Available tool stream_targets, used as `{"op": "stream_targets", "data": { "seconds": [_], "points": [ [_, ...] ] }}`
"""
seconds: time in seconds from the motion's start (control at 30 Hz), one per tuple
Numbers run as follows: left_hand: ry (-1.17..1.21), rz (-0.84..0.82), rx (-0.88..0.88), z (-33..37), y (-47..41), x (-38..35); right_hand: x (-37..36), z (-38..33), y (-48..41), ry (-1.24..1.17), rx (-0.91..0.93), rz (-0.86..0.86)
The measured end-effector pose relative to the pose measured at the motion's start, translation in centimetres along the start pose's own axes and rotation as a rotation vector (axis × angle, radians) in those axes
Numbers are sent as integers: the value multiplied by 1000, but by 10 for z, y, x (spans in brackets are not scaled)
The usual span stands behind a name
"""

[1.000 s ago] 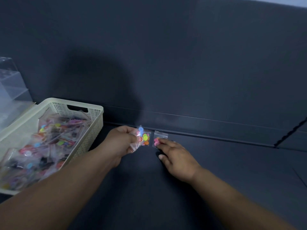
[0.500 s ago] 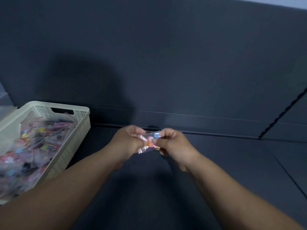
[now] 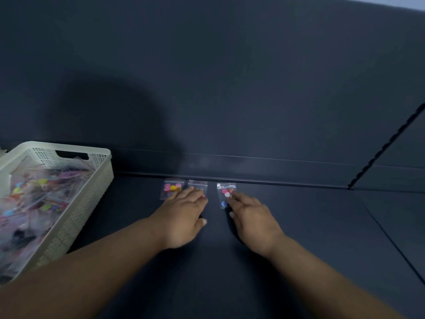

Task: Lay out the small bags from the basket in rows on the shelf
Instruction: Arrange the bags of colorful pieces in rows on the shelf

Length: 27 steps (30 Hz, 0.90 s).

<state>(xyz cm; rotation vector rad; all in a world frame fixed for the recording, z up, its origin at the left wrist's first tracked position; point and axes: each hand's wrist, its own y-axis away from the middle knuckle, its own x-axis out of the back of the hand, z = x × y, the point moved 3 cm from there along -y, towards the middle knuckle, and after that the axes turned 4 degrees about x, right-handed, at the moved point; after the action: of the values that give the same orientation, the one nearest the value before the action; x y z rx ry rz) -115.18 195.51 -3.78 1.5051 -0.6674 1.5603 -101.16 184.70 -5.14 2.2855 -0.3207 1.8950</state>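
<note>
Three small clear bags of coloured discs lie in a row along the back of the dark shelf point(image 3: 299, 226). The left bag point(image 3: 171, 188) lies by my left hand's fingertips. My left hand point(image 3: 184, 212) lies flat with straight fingers over the middle bag point(image 3: 197, 184), covering most of it. My right hand point(image 3: 250, 215) has its fingers stretched out, the fingertips touching the right bag point(image 3: 225, 192). The cream perforated basket point(image 3: 101, 180) stands at the left, filled with several more small bags point(image 3: 39, 199).
A raised lip point(image 3: 276, 180) runs along the back of the shelf below the dark back wall. A slotted upright rail point(image 3: 386, 146) slants up at the right. A seam crosses the shelf surface at the far right.
Earlier both hands held a bag together in the air. Now the bags lie on the shelf and both hands have flattened onto them. The view has shifted right.
</note>
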Motion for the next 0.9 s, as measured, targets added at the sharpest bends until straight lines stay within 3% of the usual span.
{"op": "stream_targets", "data": {
  "seconds": [0.6, 0.9],
  "points": [
    [-43, -31, -17, 0, -2, -3, -10, -10, -13, 1, 110, -59],
    [-15, 170, 4, -16, 16, 39, 27, -34, -23, -65, 138, 87]
  ]
}}
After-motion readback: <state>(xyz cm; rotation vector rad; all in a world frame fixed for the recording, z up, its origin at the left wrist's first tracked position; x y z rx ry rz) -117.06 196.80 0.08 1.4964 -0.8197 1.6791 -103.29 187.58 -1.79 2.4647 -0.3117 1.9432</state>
